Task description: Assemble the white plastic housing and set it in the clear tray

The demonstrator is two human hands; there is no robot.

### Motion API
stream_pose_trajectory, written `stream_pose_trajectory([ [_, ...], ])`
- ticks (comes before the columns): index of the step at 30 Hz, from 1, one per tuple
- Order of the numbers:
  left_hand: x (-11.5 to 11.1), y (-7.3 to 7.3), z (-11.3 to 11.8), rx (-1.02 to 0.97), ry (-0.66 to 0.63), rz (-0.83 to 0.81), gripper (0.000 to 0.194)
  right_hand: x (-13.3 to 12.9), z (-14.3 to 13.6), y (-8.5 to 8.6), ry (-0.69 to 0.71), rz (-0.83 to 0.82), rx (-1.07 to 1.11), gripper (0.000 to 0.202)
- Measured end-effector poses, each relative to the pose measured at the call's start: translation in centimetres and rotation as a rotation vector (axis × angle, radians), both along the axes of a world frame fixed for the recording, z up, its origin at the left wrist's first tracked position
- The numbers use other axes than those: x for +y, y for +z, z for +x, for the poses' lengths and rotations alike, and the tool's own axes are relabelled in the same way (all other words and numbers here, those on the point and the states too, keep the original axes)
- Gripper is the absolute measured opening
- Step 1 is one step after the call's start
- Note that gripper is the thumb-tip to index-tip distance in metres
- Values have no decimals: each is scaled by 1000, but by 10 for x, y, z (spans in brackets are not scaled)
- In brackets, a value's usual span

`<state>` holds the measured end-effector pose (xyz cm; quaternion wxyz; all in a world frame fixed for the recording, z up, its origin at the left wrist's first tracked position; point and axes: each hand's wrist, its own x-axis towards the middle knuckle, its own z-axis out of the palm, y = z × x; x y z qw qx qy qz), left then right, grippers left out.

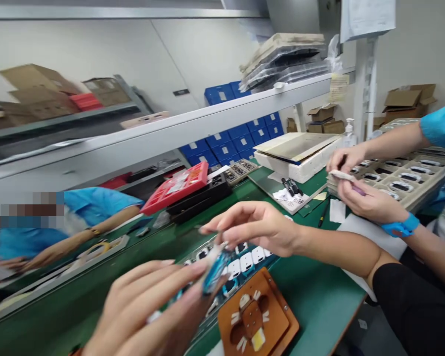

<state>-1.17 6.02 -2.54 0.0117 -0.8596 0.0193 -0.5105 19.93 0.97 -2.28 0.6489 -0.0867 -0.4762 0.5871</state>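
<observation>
My left hand (152, 306), blurred in the foreground, is closed on a small part with shiny blue film (215, 271). Reaching in from the right, my right hand (261, 227) pinches the whitish upper end of this part between thumb and fingertips. Motion blur hides its exact shape. Below and behind the hands, a tray of white-framed pieces (246, 262) rests on the green bench. Nearest the front edge sits an orange-brown fixture (259, 316) with a shaped recess, pale tabs and a yellow patch.
At right, a co-worker's hands (371, 198) hold a pale piece beside stacked trays (411, 173). Another person's blue sleeve (100, 202) shows at left. A red tray (178, 185), a white foam box (300, 165) and black markers (291, 186) lie farther back. A rail (207, 121) crosses above.
</observation>
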Motion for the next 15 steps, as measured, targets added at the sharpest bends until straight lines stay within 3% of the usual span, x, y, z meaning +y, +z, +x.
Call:
stream_pose_trajectory([
  [2, -17, 5, 7, 28, 141, 186, 20, -1, 0, -1, -9, -33, 32, 19],
  [7, -19, 14, 13, -26, 109, 517, 25, -2, -1, -3, -1, -45, 65, 18],
  [15, -13, 15, 12, -91, 118, 541, 30, -7, -4, -2, -33, -48, 26, 27],
])
